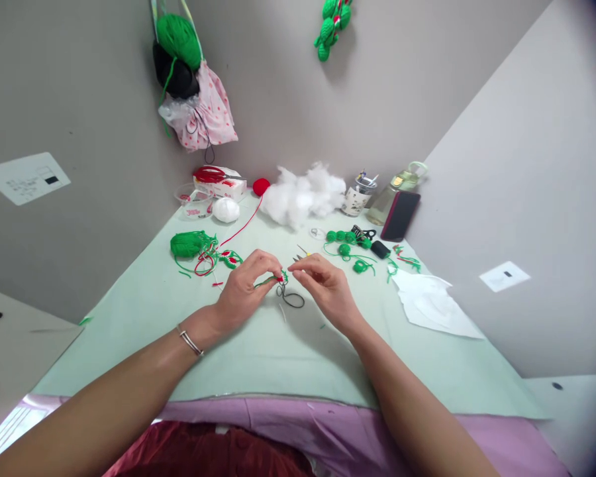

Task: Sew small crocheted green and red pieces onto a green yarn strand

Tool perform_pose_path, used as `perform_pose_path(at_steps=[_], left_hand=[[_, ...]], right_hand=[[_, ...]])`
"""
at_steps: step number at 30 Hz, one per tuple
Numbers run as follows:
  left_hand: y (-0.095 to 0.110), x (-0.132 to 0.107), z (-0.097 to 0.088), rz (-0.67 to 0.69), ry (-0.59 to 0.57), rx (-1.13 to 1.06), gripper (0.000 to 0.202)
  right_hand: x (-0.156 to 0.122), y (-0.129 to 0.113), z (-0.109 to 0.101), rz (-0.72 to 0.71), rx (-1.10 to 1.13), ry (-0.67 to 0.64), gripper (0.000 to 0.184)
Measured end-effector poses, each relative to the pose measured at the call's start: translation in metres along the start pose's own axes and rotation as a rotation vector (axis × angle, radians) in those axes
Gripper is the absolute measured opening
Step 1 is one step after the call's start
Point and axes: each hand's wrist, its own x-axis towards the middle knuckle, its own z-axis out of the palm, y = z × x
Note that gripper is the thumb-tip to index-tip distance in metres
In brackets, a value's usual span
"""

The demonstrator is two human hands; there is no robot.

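My left hand point(246, 286) pinches a small green crochet piece point(274, 279) with a red spot, just above the pale green table point(288, 344). Close beside it, my right hand point(325, 286) has its fingers pinched together at the same piece, holding a thin black cord point(291, 298) that loops down onto the table. A silver bracelet point(191, 342) circles my left wrist. Both hands meet at the middle of the table.
Green yarn with red strands point(191, 246) lies left. Small green crochet balls point(346, 240), scissors point(366, 233) and a black object point(380, 250) lie right. White stuffing point(302, 195), a red ball point(261, 186), a cup of tools point(357, 197), a phone point(400, 215) and white paper point(434, 306) stand around.
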Motion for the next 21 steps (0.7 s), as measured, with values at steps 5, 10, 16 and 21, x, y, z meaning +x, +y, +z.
perform_pose_path(at_steps=[5,10,16,21], left_hand=[[-0.0003,-0.0010,0.0013,-0.015,-0.044,-0.013,0.012],[0.0005,0.0005,0.0032,-0.132,-0.011,-0.068,0.006],[-0.0006,-0.0002,0.0044,-0.229,0.017,-0.034,0.005],[0.0015,-0.0018,0.0035,-0.157,0.032,0.028,0.006]], right_hand=[[-0.0029,-0.0041,0.0040,-0.004,0.011,-0.091,0.013],[-0.0009,-0.0053,0.0003,0.061,-0.043,-0.036,0.015],[-0.0003,-0.0060,0.0047,0.184,-0.007,-0.130,0.018],[0.0000,-0.0027,0.0096,0.246,0.093,-0.167,0.017]])
